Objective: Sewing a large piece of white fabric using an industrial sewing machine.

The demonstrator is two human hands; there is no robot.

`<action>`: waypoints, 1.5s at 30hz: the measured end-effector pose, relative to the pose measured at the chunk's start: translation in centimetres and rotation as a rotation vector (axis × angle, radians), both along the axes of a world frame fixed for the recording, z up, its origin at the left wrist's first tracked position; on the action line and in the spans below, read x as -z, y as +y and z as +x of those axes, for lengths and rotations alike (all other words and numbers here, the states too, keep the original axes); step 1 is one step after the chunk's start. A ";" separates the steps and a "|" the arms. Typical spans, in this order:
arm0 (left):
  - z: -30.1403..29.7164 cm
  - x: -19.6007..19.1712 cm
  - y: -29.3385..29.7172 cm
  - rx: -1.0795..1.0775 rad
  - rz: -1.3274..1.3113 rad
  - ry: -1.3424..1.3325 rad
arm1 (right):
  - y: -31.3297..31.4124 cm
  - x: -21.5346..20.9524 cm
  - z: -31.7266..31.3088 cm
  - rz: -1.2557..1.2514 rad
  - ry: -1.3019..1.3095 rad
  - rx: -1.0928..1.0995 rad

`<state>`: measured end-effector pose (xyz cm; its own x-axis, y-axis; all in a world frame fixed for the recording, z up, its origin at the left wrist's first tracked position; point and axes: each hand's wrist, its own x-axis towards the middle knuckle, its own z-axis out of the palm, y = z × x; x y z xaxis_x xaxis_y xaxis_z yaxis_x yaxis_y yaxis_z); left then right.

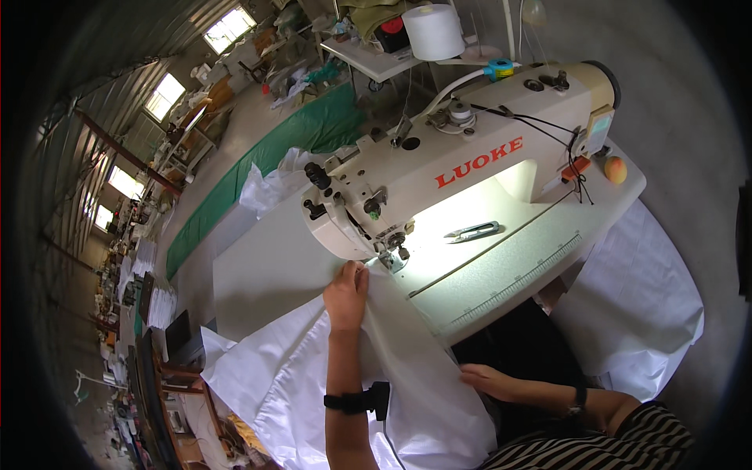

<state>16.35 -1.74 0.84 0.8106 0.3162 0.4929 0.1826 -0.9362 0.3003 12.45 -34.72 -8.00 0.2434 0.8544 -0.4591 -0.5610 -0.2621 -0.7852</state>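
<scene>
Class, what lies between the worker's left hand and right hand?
In the head view, the white sheet spans the whole stretch from the left hand to the right hand.

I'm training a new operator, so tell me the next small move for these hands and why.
I'd have the left hand guide the white sheet slightly farther under the sewing machine: its fingertips pinch the material close beside the needle area, while the right hand is lower, by the sheet's edge, probably well placed to steady the loose part.
</scene>
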 end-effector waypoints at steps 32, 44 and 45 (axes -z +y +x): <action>0.9 -0.9 -4.2 0.458 0.203 0.055 | 0.9 -8.0 2.9 -0.190 -1.748 -0.088; 0.6 -1.9 -4.0 0.526 0.175 0.081 | 3.0 -9.6 3.6 -0.125 -1.553 0.263; 0.6 -1.9 -4.1 0.529 0.176 0.079 | 3.2 -9.6 3.6 -0.150 -1.524 0.254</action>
<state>17.00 -5.81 2.78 0.8732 -0.2244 0.4327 -0.3093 -0.9412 0.1361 16.07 -31.56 1.62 0.6694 0.6903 0.2745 0.6759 -0.4125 -0.6107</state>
